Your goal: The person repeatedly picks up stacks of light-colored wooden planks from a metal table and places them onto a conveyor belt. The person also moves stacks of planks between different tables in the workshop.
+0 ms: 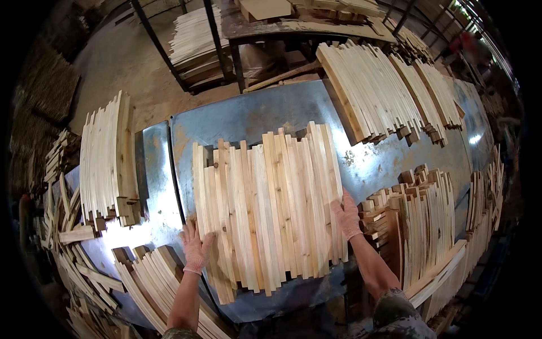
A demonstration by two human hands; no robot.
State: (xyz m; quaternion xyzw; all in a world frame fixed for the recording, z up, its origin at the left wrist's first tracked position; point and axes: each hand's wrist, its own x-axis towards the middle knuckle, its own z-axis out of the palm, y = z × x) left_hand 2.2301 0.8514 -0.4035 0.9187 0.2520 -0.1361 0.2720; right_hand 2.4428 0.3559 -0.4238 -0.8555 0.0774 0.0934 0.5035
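Observation:
A wide stack of pale wooden strips [271,209] lies side by side in front of me, its ends uneven. My left hand [195,247], in a light pinkish work glove, is at the stack's left edge with its fingers spread and its thumb toward the outer strips. On the opposite edge, my right hand [345,216], gloved the same way, rests against the outermost strip with fingers stretched along it. Neither hand has its fingers wrapped round a strip. The undersides of the strips are hidden.
A shiny metal tabletop [243,118] carries the wood, with a dark seam at left. More strip stacks stand at far left [101,164], near left [164,282], far right [372,90] and near right [429,220]. Beyond is a wooden bench [305,28].

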